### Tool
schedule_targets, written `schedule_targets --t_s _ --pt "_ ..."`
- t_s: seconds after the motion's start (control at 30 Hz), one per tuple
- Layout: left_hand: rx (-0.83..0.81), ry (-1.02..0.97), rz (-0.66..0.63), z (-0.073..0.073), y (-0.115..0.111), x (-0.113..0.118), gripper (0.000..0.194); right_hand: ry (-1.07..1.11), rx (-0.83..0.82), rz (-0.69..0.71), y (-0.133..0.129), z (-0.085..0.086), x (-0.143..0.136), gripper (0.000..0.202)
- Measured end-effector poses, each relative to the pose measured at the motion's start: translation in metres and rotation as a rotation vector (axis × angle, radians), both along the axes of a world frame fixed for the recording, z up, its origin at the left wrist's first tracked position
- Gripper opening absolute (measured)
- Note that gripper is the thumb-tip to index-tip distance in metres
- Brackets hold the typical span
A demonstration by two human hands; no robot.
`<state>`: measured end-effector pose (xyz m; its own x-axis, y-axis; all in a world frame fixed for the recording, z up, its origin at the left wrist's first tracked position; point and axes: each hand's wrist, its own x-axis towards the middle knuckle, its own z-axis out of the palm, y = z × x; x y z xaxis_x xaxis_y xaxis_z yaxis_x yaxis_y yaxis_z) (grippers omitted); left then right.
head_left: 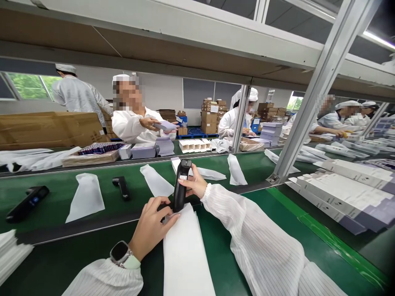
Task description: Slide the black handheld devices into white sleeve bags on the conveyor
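Note:
My right hand point(196, 183) is closed around the upper part of a black handheld device point(180, 189), which stands nearly upright with its lower end at the top edge of a white sleeve point(187, 255). This long, flat sleeve lies on a stack of the same kind in front of me. Thumb and fingers of my left hand point(154, 226) pinch the sleeve's top edge, close beside the device's lower end. On the green belt to the left lie another black device point(121, 187) with a bent head and a larger-looking one with a lit display point(27, 203).
Loose white sleeves point(87, 195) lie along the green belt point(58, 185). White boxes point(345, 197) are stacked at the right beside a slanted metal post point(314, 90). A shelf beam point(173, 24) crosses overhead. Across the belt, a co-worker point(132, 125) holds a pale purple box.

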<state>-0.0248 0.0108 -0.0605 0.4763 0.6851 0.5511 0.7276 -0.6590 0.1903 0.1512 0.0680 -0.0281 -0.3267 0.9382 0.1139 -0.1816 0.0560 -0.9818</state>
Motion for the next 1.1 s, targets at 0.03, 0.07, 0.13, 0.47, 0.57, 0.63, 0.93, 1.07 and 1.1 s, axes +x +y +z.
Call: schedule_targets --t_s 0.03,0.07,0.13,0.47,0.57,0.63,0.93,1.07,1.1 --pt "-0.033 -0.021 -0.003 0.003 0.000 0.001 0.026 -0.008 -0.003 -0.011 -0.001 0.002 -0.001 0.062" --pt "-0.075 -0.045 -0.004 0.007 0.000 0.002 0.028 -0.015 -0.004 -0.016 -0.001 0.004 -0.002 0.057" --pt "-0.165 -0.118 0.020 0.017 0.000 0.005 0.030 -0.025 0.002 -0.005 -0.002 0.006 -0.002 0.050" --pt "-0.284 -0.574 0.078 0.063 0.016 0.016 0.029 -0.179 -0.058 0.525 -0.009 0.007 0.009 0.043" --pt "-0.398 -0.605 0.116 0.039 0.013 0.015 0.037 -0.070 0.096 0.069 0.019 0.022 0.019 0.042" --pt "-0.542 -0.497 0.157 0.021 0.010 0.011 0.041 -0.198 0.292 -0.324 0.047 0.031 0.024 0.037" --pt "-0.851 0.000 -0.017 0.021 0.012 -0.002 0.034 -0.676 0.332 -0.883 0.130 -0.005 -0.015 0.025" --pt "-0.780 -0.088 -0.029 0.015 0.014 -0.004 0.026 -0.800 0.358 -0.814 0.131 -0.013 -0.029 0.025" --pt "-0.752 -0.104 -0.014 0.013 0.014 -0.003 0.024 -0.823 0.379 -0.796 0.128 -0.012 -0.035 0.025"
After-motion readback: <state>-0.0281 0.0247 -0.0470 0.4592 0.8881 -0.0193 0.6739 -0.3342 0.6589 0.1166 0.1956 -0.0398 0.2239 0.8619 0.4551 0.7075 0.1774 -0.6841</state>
